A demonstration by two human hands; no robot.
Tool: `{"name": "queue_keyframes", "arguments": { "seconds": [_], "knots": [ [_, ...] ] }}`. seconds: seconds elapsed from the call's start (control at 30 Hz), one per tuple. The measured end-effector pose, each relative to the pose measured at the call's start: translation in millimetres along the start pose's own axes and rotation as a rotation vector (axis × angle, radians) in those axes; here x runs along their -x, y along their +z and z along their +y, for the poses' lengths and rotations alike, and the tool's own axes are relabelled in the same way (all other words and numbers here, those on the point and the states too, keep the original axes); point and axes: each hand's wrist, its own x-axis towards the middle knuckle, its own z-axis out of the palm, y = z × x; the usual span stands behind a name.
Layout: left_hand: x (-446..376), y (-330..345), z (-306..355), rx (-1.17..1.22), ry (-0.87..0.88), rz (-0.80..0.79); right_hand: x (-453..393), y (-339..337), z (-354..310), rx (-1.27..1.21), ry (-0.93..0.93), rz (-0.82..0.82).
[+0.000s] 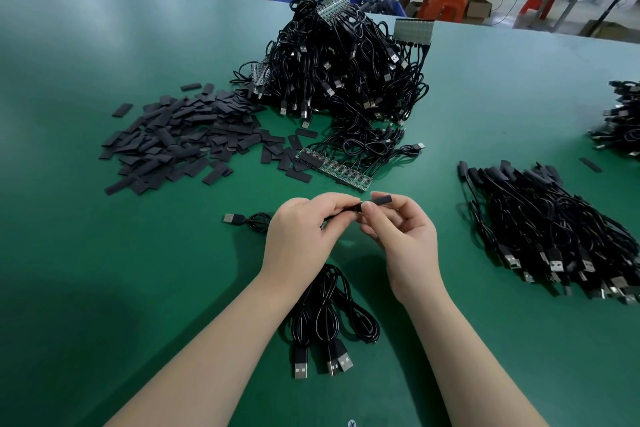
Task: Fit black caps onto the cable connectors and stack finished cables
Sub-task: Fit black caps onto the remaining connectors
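Coiled black USB cables [329,315] with bare silver plugs are lying nearest to the person, below the two hands, on the green table mat [104,288]. Just above them the right hand [401,236] is pinching a flat black rectangular cap [381,200] between thumb and forefinger, while the left hand [301,229] is gripping the thin black cable with its small connector end [349,209] in curled fingers.

The cap is lying almost level, its long axis running left to right; its mouth seems to be facing left toward the connector, but the fingertips are hiding the joint. The cable's USB plug [232,219] is trailing out left of the grip.

Judging from this, the cap may be going on crooked if the two axes are not in line, and the soft cap could fold or slip from the pinch.

Farther up and left of the grip a loose heap of black caps [180,139] is waiting; the tangled pile of uncapped cables [346,69] is beyond it, and the finished stack [540,218] is to the right.
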Motion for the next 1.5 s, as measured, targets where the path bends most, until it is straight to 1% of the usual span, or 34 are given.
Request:
{"name": "queue_keyframes", "arguments": {
  "seconds": [0.1, 0.23, 0.43, 0.6, 0.73, 0.87, 1.0, 1.13, 1.2, 1.3, 1.37, 1.5],
  "knots": [
    [0.0, 0.1, 1.6, 0.012, -0.017, -0.011, 1.9, 0.9, -0.7, 0.015, -0.056, 0.012],
    [0.9, 0.1, 1.0, 0.03, -0.05, -0.005, 5.4, 4.8, -1.2, 0.177, -0.135, 0.02],
    [0.6, 0.3, 0.9, 0.042, -0.09, 0.03, 7.5, 6.3, -0.5, 0.33, -0.232, 0.047],
    [0.9, -0.7, 0.2, 0.042, -0.121, 0.02, 7.6, 3.9, 2.5, 0.47, -0.244, -0.009],
    [0.7, -0.5, 1.4, 0.057, -0.162, 0.012, 8.3, 6.0, 4.1, 0.496, -0.253, -0.01],
    [0.2, -2.0, -1.9, 0.035, -0.166, 0.008, 8.4, 5.4, 5.2, 0.528, -0.244, -0.031],
    [0.0, -0.7, -1.0, 0.045, -0.151, 0.019, 7.9, 8.0, 6.5, 0.46, -0.157, -0.055],
    [1.1, 2.4, 2.2, -0.016, -0.099, 0.023, 8.1, 9.8, 2.8, 0.475, -0.224, -0.027],
    [1.0, 0.8, 1.8, -0.017, -0.103, 0.028, 7.3, 7.6, -0.8, 0.403, -0.196, 0.003],
    [-0.5, 0.2, -0.3, -0.044, -0.087, 0.003, 4.7, 4.9, -5.2, 0.241, -0.108, 0.075],
    [-1.5, 0.5, -0.7, -0.066, -0.066, 0.004, 3.1, 2.7, -5.3, 0.192, -0.074, 0.103],
    [-1.0, 0.8, -0.8, -0.054, -0.059, -0.003, 4.2, 3.3, -3.6, 0.251, -0.1, 0.043]
  ]
}}
